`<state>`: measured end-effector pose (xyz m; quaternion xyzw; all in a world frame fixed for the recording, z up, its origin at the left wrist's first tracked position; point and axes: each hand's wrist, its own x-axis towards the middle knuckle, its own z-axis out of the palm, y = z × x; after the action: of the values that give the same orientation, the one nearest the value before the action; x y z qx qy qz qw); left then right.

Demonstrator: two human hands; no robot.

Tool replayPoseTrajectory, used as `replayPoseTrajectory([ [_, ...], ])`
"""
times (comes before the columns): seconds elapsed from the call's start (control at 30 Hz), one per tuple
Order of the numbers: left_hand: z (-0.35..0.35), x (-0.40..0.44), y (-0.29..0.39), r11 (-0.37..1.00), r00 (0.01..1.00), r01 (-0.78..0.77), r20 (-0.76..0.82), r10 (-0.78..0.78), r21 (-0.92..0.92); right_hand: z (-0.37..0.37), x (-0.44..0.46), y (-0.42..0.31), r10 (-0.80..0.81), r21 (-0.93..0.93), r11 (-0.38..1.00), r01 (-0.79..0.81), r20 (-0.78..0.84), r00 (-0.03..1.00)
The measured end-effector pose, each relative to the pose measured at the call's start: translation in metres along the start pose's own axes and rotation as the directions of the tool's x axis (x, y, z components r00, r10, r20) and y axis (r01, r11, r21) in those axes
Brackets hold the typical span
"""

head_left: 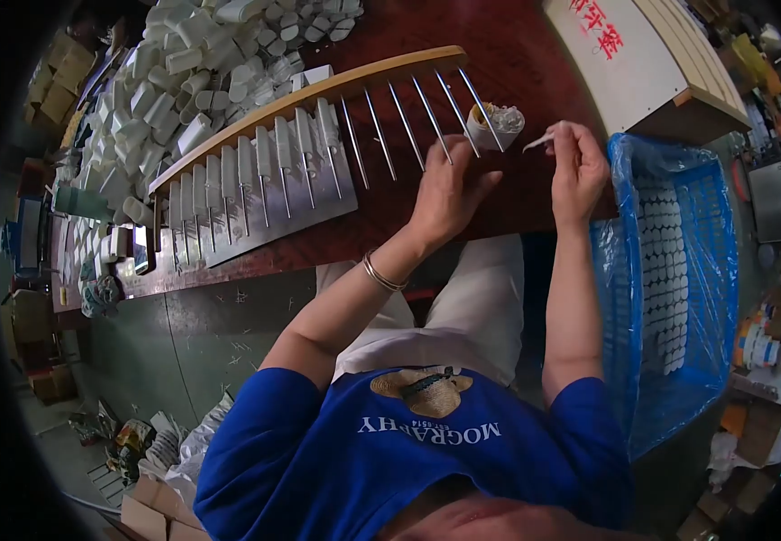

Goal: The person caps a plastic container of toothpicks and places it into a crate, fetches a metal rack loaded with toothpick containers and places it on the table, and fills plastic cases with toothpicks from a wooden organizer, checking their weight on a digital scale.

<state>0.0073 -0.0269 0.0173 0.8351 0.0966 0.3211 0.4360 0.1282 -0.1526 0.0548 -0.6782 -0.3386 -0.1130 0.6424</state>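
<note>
A long wooden bar point(318, 87) carries a row of thin metal rods point(406, 123). White sleeve-like pieces point(262, 151) sit on the rods along its left part, while the rods at the right end are bare. My left hand point(442, 194) is at the tips of these bare rods, its thumb spread away from the fingers; some fingertips are partly hidden. To its right, my right hand point(580, 171) is raised with thumb and fingers pinched on a small white strip point(538, 142). Between and beyond the hands stands a small white tub point(491, 137) filled with white bits.
A heap of white plastic containers point(169, 81) covers the table's far left. Under the sleeved rods lies a grey metal plate point(323, 206). At the right, a blue crate point(620, 261) lined with clear plastic holds rows of white pieces. A wooden box point(634, 68) stands behind it.
</note>
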Motion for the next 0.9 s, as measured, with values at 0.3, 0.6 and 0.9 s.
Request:
replayPoseTrajectory([
  [0.3,0.024,0.038,-0.055,0.994,0.997,-0.005,-0.076,-0.003,-0.106,0.034,0.024,0.055,-0.293,-0.358,0.895,0.265,-0.024,0.956],
  [0.6,0.014,0.05,-0.03,0.999,0.998,-0.031,-0.048,0.033,0.037,0.027,0.021,0.052,-0.255,-0.425,0.879,0.219,-0.031,0.966],
  [0.9,0.014,0.047,-0.04,0.998,0.998,-0.063,-0.016,0.064,0.03,0.029,0.03,0.063,0.068,0.014,0.997,-0.078,0.332,0.941],
])
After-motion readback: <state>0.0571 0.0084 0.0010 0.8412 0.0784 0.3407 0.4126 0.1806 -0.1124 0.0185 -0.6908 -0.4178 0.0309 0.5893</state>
